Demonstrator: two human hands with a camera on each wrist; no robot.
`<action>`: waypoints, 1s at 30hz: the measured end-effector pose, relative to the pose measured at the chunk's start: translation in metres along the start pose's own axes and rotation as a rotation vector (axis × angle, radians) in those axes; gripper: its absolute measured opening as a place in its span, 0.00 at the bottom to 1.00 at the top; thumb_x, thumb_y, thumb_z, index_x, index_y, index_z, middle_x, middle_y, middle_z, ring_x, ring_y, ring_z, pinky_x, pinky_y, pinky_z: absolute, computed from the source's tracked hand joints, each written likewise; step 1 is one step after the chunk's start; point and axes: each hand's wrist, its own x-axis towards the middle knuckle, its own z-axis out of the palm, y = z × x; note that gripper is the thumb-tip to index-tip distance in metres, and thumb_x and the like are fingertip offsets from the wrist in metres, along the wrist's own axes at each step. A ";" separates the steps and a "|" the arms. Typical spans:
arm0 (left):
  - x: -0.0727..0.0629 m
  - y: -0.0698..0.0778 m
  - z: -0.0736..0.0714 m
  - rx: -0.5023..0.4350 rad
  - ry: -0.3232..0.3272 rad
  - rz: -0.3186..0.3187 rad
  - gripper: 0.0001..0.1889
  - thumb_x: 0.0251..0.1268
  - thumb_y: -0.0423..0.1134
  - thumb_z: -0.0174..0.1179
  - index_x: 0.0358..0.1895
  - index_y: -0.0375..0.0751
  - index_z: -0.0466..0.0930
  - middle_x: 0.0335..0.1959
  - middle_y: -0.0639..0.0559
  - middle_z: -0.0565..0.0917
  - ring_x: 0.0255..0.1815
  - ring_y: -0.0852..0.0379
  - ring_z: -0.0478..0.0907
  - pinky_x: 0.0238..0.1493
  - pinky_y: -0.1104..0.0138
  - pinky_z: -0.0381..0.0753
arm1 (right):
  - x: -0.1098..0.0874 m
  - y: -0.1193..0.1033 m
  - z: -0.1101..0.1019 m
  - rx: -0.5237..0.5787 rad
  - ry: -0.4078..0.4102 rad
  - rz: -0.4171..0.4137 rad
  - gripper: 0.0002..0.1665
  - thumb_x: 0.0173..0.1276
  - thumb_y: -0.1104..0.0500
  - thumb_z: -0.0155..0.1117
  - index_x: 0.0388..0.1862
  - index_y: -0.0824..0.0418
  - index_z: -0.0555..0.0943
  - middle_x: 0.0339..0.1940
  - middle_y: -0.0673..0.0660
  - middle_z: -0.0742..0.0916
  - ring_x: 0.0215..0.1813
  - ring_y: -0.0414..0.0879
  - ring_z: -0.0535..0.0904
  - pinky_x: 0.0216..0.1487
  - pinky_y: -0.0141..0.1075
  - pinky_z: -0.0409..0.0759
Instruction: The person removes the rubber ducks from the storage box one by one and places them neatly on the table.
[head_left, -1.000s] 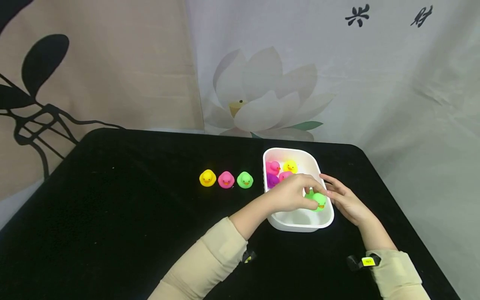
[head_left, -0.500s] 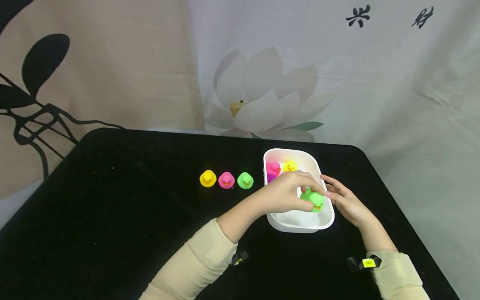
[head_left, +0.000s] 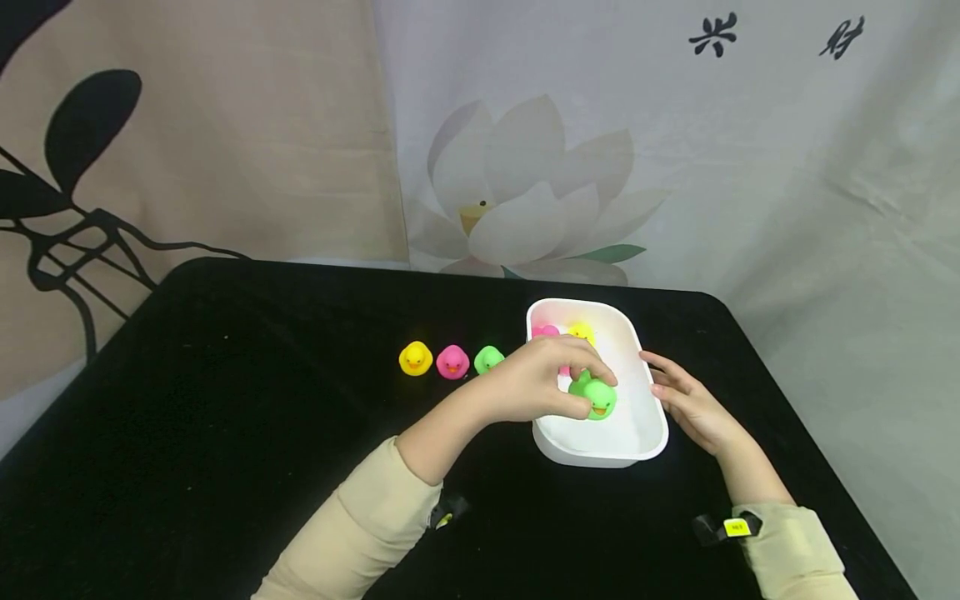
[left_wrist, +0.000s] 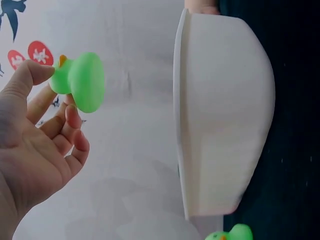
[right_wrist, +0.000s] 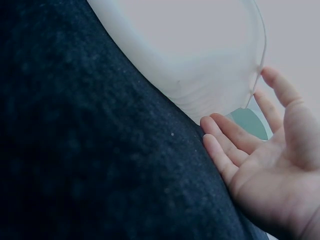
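My left hand (head_left: 532, 379) pinches a green rubber duck (head_left: 597, 400) between thumb and fingers, over the white plastic bin (head_left: 585, 457). In the left wrist view the lifted duck (left_wrist: 89, 82) is well above the bin's rim (left_wrist: 181, 125). My right hand (head_left: 696, 407) touches the bin's right side with its fingertips. The right wrist view shows those fingers (right_wrist: 235, 132) fairly straight against the bin wall (right_wrist: 200, 85). Inside the bin at the back lie a yellow duck (head_left: 581, 332) and pink ducks (head_left: 546, 331), partly hidden by my left hand.
Left of the bin, a yellow duck (head_left: 416, 358), a pink duck (head_left: 452, 362) and a green duck (head_left: 487, 358) form a row on the black cloth-covered table (head_left: 285, 417). A printed curtain (head_left: 525, 167) hangs behind the table.
My left hand has lifted the green duck and carried it leftward across the bin. The right hand has stayed at the bin's side, and the row of ducks is unmoved.
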 end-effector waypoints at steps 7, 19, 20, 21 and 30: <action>-0.015 -0.002 -0.015 -0.005 0.024 -0.018 0.16 0.51 0.28 0.67 0.47 0.41 0.84 0.47 0.54 0.81 0.48 0.58 0.72 0.43 0.69 0.80 | -0.001 -0.001 0.001 -0.013 0.013 0.006 0.31 0.75 0.61 0.51 0.75 0.55 0.57 0.69 0.70 0.64 0.59 0.41 0.74 0.54 0.32 0.73; -0.040 -0.011 -0.041 0.011 0.026 -0.046 0.15 0.52 0.30 0.66 0.45 0.44 0.85 0.48 0.57 0.80 0.45 0.56 0.71 0.39 0.63 0.81 | -0.002 -0.003 0.003 -0.005 0.013 0.003 0.31 0.75 0.61 0.51 0.74 0.55 0.58 0.70 0.73 0.61 0.58 0.40 0.75 0.54 0.31 0.74; -0.042 -0.012 -0.043 0.007 0.027 -0.046 0.15 0.52 0.30 0.66 0.45 0.44 0.85 0.48 0.57 0.80 0.46 0.56 0.71 0.40 0.62 0.81 | -0.002 -0.003 0.003 -0.004 0.010 0.001 0.31 0.75 0.61 0.51 0.75 0.56 0.58 0.70 0.73 0.61 0.58 0.40 0.75 0.54 0.31 0.74; -0.044 -0.012 -0.046 0.005 0.028 -0.043 0.14 0.52 0.30 0.65 0.45 0.44 0.85 0.48 0.57 0.80 0.46 0.55 0.72 0.40 0.62 0.81 | -0.001 -0.003 0.003 -0.005 0.009 -0.001 0.31 0.75 0.61 0.51 0.75 0.56 0.57 0.70 0.74 0.60 0.58 0.40 0.75 0.54 0.32 0.73; -0.063 -0.019 -0.068 0.042 0.039 0.010 0.14 0.53 0.29 0.64 0.44 0.43 0.84 0.45 0.57 0.80 0.44 0.55 0.74 0.40 0.62 0.80 | -0.001 -0.004 0.002 -0.003 0.007 -0.002 0.32 0.75 0.62 0.50 0.75 0.57 0.56 0.70 0.74 0.59 0.59 0.40 0.74 0.54 0.31 0.73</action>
